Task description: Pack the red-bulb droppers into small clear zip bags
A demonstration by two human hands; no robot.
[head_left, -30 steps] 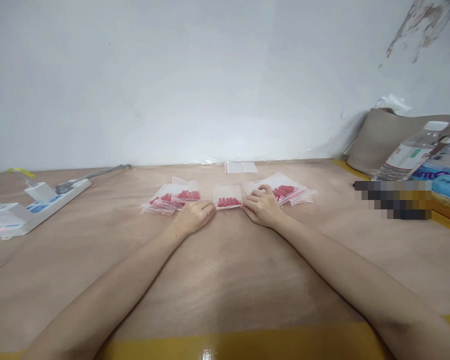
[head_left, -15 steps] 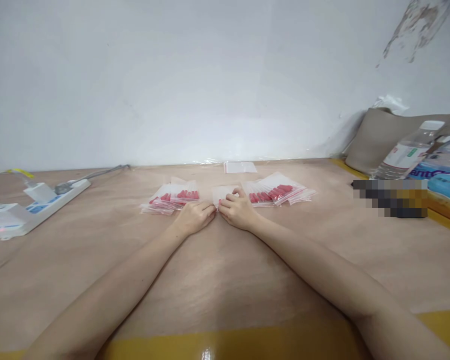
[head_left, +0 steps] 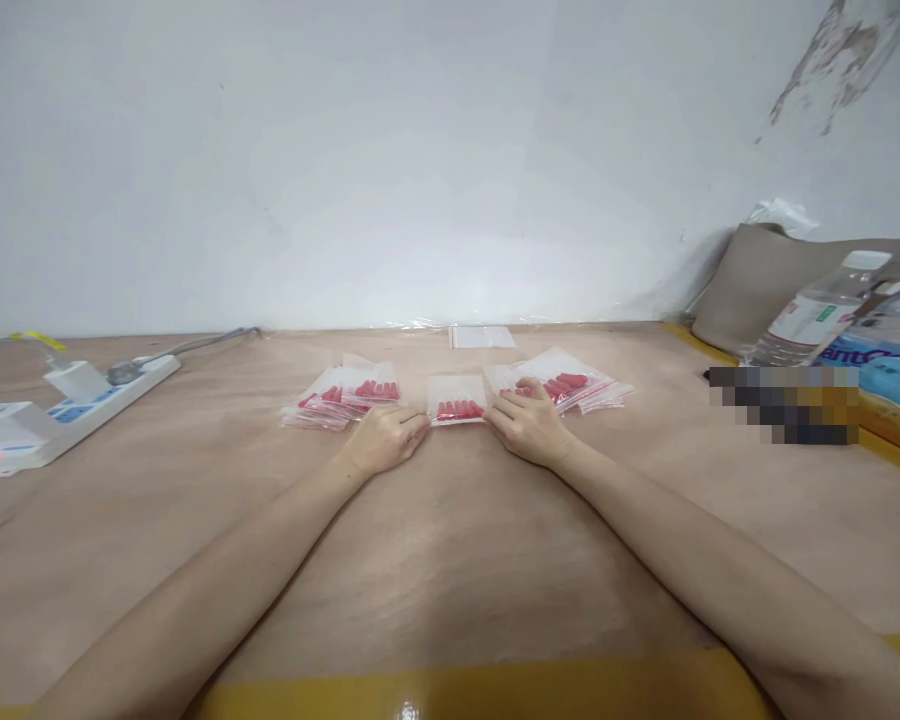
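A small clear zip bag with red pieces inside (head_left: 456, 399) lies flat on the wooden table between my hands. My left hand (head_left: 385, 438) is curled, its fingertips pinching the bag's left edge. My right hand (head_left: 526, 425) has its fingers bent and pressed at the bag's right edge. A pile of similar filled bags (head_left: 345, 393) lies just beyond my left hand. Another fanned pile of filled bags (head_left: 562, 381) lies beyond my right hand.
An empty clear bag (head_left: 481, 336) rests near the wall. A white power strip (head_left: 60, 418) with plugs and a cable sits at the far left. At the right stand a beige bag (head_left: 765, 280), a plastic water bottle (head_left: 817, 308) and a blue pack (head_left: 881, 365).
My right hand slid left along the bag to meet my left hand, then moved back to the bag's right edge. My left hand stayed in place.
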